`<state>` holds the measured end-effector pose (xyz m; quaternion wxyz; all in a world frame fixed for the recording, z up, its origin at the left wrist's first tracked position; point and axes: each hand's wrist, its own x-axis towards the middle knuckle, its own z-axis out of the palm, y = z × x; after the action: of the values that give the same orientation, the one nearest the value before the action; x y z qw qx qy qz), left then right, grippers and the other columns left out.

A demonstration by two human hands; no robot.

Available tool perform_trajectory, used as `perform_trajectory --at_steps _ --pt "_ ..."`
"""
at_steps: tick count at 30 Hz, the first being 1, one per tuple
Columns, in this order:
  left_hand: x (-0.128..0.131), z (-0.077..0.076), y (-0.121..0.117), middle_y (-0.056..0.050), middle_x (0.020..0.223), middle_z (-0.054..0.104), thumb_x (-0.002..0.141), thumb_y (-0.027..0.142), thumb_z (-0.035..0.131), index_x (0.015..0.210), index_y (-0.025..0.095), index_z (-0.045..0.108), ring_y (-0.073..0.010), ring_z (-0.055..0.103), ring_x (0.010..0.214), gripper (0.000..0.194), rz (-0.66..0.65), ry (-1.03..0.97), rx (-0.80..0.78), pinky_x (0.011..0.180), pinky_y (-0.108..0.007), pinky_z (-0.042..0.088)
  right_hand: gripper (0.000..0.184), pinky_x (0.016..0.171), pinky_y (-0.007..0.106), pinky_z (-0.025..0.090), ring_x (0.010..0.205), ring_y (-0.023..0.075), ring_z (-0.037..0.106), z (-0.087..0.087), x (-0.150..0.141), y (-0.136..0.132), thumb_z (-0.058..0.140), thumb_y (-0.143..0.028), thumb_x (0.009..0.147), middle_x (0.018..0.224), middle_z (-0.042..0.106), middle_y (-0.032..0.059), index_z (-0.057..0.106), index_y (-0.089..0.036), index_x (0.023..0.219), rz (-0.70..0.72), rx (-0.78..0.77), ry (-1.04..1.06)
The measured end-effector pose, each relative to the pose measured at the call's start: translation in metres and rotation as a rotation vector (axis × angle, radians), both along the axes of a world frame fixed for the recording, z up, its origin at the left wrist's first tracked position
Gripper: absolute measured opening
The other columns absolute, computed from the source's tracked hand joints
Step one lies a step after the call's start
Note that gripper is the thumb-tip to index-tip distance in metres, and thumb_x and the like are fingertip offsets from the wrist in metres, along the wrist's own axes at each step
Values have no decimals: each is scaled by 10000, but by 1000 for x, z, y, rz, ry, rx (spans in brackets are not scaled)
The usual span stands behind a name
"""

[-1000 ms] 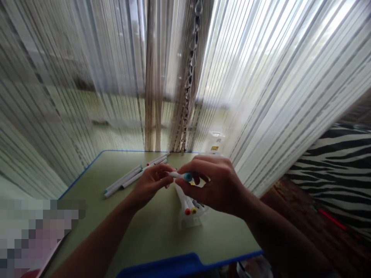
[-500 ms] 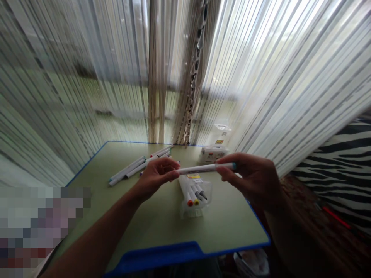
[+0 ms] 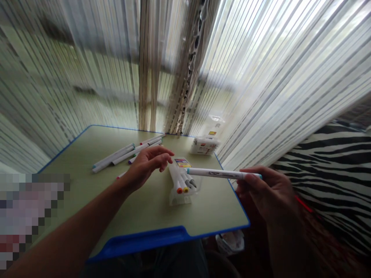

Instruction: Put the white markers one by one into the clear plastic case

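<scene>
A white marker [image 3: 216, 173] with teal ends is gripped near its right end by my right hand [image 3: 268, 189], fingers and thumb pinched round it. Its free end points left, above a clear plastic case [image 3: 176, 199] on the table. Several markers [image 3: 185, 182] lie inside this case, among them ones with orange, yellow and grey ends. To the left of the case, my left hand [image 3: 152, 160] holds nothing, its fingers loosely bent and apart. Behind that hand a loose pile of white markers [image 3: 124, 154] is spread out, partly covered by it.
A pale green table [image 3: 139, 216] with a blue rim carries everything. At its back right stands another clear case [image 3: 205, 146] with its lid up. String curtains [image 3: 116, 69] hang behind. Zebra-striped fabric [image 3: 327, 166] is at the right, and a white bag [image 3: 230, 241] sits below the table.
My left hand has let go of the marker and drawn back left. My right hand has carried the marker to the right and slightly down. The view has shifted a little.
</scene>
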<state>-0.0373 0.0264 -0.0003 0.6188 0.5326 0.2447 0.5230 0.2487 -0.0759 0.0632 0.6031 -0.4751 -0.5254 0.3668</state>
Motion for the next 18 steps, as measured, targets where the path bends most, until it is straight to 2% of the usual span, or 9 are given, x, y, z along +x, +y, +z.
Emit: perform_trajectory --at_steps 4,8,10,12,14,16,18 --pt "-1 3 -7 -48 751 698 743 287 832 912 150 778 -101 578 615 224 -40 61 90 553 -201 449 161 365 230 555 424 171 669 -6 -8 -5 847 -312 747 565 709 30 769 -173 771 13 7 31" --pt "-1 11 -15 -51 784 712 660 215 889 965 160 790 -109 595 628 325 -71 119 183 568 -210 479 147 403 246 584 460 182 696 -15 -19 -4 829 -303 775 596 727 35 765 -173 797 49 3 87" --pt "0 14 -18 -48 774 715 636 187 899 954 164 797 -102 581 603 335 -53 119 222 545 -208 473 126 429 241 596 486 179 711 -19 -25 -1 816 -289 793 621 739 35 765 -177 817 72 4 101" --pt "0 15 -19 -50 747 717 648 171 890 899 162 808 -108 590 614 265 -11 132 257 547 -209 477 116 450 244 606 508 179 721 -22 -29 1 797 -291 818 642 746 34 765 -181 835 101 7 95" --pt "1 15 -19 -58 734 726 673 174 876 843 160 813 -128 626 655 182 29 149 271 577 -223 507 103 466 248 610 522 174 721 -24 -31 1 776 -288 840 648 746 32 765 -187 845 112 30 31" --pt "1 16 -18 -63 736 741 692 196 867 816 161 814 -151 663 682 139 50 153 250 608 -247 545 93 496 245 615 544 162 719 -26 -31 -2 797 -252 816 693 759 30 769 -205 891 56 102 -91" --pt "1 17 -18 -67 745 756 694 221 869 808 163 815 -162 686 679 138 58 147 211 616 -264 571 228 576 258 634 615 164 735 -28 -27 -6 830 -181 767 787 782 29 769 -240 978 -37 212 -239"
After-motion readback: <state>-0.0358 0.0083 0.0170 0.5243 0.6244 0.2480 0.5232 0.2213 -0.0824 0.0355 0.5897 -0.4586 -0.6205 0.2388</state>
